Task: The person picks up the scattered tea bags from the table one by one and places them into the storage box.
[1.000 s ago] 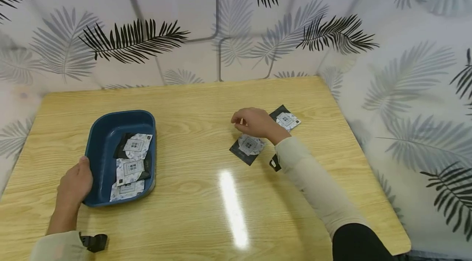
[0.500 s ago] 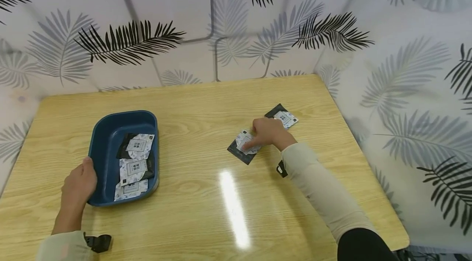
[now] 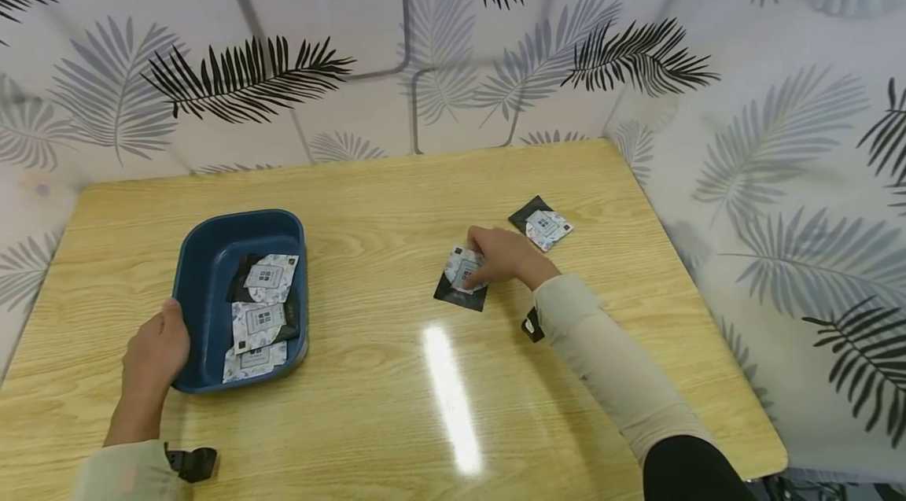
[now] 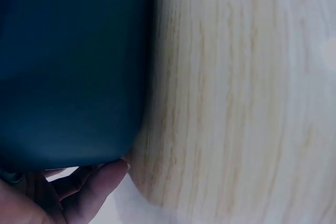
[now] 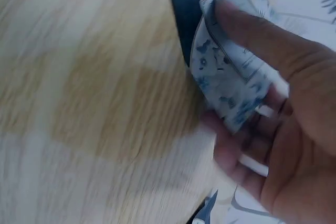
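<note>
On the left of the table, my left hand [image 3: 154, 349] grips the left side of a dark blue plastic bin [image 3: 200, 304]. Several black-and-white printed sachets [image 3: 265, 320] lie inside along its right half. In the left wrist view, curled fingers [image 4: 100, 187] are at the bin's edge. Right of the table's middle, my right hand [image 3: 504, 256] pinches another such sachet [image 3: 458, 292] by its right part. The right wrist view shows the thumb [image 5: 257, 32] across the printed face of this sachet [image 5: 220, 85], with the other fingers curled beneath.
Behind the right hand, toward the back right, lies one more sachet [image 3: 542, 224]. The wooden table [image 3: 368, 249] meets a leaf-patterned curtain [image 3: 382, 119] at its back and right edges. A bright light reflection crosses the tabletop in front.
The right hand came down onto the nearer sachet, which has since turned and shifted slightly left in its grasp. The left hand stays on the bin.
</note>
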Available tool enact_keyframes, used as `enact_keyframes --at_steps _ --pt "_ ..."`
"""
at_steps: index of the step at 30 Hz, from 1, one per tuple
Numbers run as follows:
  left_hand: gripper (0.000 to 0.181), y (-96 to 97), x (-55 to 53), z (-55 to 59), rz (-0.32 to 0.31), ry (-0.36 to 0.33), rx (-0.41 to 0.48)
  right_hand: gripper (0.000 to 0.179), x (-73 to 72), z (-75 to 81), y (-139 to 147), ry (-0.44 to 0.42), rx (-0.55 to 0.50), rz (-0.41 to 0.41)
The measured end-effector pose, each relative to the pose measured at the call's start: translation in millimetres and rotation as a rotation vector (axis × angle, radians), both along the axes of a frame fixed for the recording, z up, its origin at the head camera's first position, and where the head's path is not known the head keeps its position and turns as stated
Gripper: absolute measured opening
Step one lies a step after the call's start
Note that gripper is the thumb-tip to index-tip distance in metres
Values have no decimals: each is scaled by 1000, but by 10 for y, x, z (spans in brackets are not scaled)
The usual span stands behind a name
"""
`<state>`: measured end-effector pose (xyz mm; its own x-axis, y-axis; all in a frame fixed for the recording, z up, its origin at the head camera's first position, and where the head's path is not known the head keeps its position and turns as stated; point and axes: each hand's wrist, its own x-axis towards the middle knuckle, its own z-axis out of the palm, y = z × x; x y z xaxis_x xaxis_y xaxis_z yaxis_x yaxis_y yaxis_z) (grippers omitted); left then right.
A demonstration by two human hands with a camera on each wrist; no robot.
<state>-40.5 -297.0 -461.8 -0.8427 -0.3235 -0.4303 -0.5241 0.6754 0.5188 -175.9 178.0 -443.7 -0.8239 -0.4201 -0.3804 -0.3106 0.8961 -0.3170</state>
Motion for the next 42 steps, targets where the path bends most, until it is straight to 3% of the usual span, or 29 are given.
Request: enact_keyframes --at_steps 5,13,18,24,31,36,42 --pt "81 -8 1 1 -10 -3 4 39 -22 34 -50 -30 -253 50" --pt "81 -26 -2 6 -34 -8 -12 17 -22 87 -146 -92 -481 73" --pt "80 -33 -11 7 -42 2 -30 14 -20 128 -187 -95 -527 69" --pt "80 -35 -7 4 -57 5 -42 14 -15 137 -225 -18 -573 127" --pt "80 -26 -6 4 -60 3 -54 22 -2 117 -310 46 -646 73" --pt "80 -30 -11 3 -59 4 -60 35 -12 120 -363 91 -682 81" --pt "79 -21 -8 -3 -48 9 -63 29 -8 151 -424 101 -723 100"
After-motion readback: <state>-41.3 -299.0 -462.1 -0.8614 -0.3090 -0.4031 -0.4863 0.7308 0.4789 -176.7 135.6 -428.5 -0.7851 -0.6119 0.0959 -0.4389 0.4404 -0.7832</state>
